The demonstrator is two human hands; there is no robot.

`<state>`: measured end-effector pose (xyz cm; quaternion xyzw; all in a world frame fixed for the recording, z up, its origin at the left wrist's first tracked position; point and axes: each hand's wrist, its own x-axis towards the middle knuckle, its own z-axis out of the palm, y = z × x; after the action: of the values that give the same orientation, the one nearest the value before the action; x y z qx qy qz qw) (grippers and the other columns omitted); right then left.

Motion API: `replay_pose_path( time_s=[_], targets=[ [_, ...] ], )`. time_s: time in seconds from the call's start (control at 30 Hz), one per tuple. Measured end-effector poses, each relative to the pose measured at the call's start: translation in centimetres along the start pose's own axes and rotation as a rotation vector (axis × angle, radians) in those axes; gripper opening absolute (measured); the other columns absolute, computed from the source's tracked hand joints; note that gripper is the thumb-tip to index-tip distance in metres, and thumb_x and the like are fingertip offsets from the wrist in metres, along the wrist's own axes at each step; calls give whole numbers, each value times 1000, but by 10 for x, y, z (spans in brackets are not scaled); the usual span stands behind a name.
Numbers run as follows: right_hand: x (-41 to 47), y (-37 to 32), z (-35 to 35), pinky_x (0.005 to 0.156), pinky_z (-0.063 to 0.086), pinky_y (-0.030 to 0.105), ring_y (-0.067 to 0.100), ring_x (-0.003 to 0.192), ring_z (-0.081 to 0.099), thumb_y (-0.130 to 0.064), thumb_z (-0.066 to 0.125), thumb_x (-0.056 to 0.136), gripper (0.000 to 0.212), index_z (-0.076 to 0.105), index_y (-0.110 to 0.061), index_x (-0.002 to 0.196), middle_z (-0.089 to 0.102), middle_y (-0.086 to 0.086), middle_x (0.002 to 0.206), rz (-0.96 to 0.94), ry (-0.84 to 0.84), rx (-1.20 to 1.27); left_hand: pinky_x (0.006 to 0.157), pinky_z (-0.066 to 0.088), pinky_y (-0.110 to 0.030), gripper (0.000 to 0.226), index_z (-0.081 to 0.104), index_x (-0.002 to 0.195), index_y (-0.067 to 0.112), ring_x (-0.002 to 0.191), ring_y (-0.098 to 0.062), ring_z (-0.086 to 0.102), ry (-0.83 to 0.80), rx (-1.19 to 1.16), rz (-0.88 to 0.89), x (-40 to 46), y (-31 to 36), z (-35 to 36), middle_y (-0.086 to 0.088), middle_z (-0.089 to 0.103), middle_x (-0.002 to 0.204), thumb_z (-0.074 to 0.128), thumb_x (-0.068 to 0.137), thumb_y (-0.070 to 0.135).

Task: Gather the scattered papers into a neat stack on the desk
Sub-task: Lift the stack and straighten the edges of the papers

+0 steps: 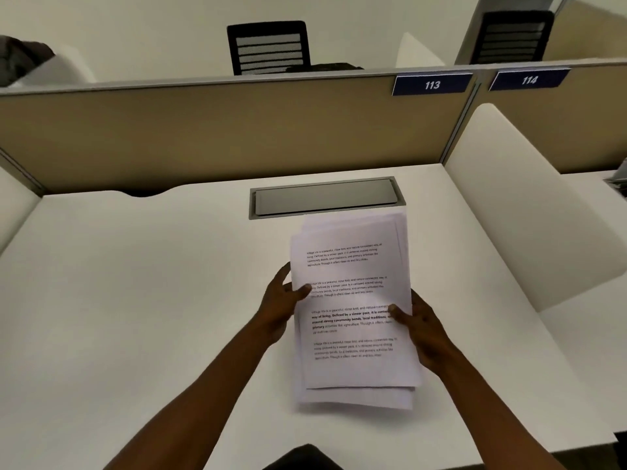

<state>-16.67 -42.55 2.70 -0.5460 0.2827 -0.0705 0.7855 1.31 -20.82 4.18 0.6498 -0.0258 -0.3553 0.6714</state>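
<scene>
Both hands grip the papers [353, 313] at center frame: left hand [280, 300] pinches the left edge, right hand [419, 322] the right, over the white desk [135, 300]; sheets are slightly uneven.

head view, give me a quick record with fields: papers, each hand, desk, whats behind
papers: one bundle of printed sheets, edges not yet flush, several sheets stick out at top and bottom
left hand: grips the bundle's left edge, thumb on the top page
right hand: grips the right edge, thumb on the top page
desk: white desk with a shut cable hatch just beyond the bundle
behind: tan partition with signs 113 and 114; black chair beyond
</scene>
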Motion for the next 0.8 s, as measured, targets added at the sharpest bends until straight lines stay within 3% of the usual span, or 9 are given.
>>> replay_pose_path(
  time_s=[0.07,0.17,0.27,0.5,0.7,0.8],
  targets=[
    [3,0,7,83,59,48,32,110,68,-16,65,90,42,59,-31,128,68,8,126,-45,-19,15,74,62,-37,67,41,148,22,107,-28,69,7,-110,6,-3,8,-6,-15,69,125,67,90,0],
    [9,-4,22,88,58,44,28,115,66,-15,60,94,44,54,-31,135,66,5,129,-122,-42,-18,88,60,-42,51,52,140,15,111,-30,69,34,-95,140,-9,14,-7,-13,69,125,58,94,-6],
    [17,-11,39,91,56,44,25,115,65,-18,59,96,44,53,-38,134,66,2,127,-182,-8,-75,84,61,-35,39,63,125,19,106,-22,71,79,-43,281,-16,19,-8,-5,72,119,53,96,-5],
    [23,-3,57,92,56,47,27,115,64,-14,56,98,43,50,-28,138,66,4,125,-263,41,-117,78,60,-29,35,64,119,23,104,-22,71,110,-59,354,-33,14,-14,0,74,112,52,97,-1],
    [13,5,57,83,59,34,25,110,66,-11,58,96,38,56,-26,132,69,1,119,-268,82,-102,82,58,-30,34,64,120,20,106,-24,69,129,-75,377,-52,3,-12,-3,72,116,52,97,-2],
    [8,-4,63,86,56,33,23,112,64,-14,59,96,35,58,-28,128,69,-2,119,-303,116,-87,83,57,-25,36,68,112,30,105,-20,68,159,-51,453,-61,16,-7,4,73,112,55,95,3]
  ],
)
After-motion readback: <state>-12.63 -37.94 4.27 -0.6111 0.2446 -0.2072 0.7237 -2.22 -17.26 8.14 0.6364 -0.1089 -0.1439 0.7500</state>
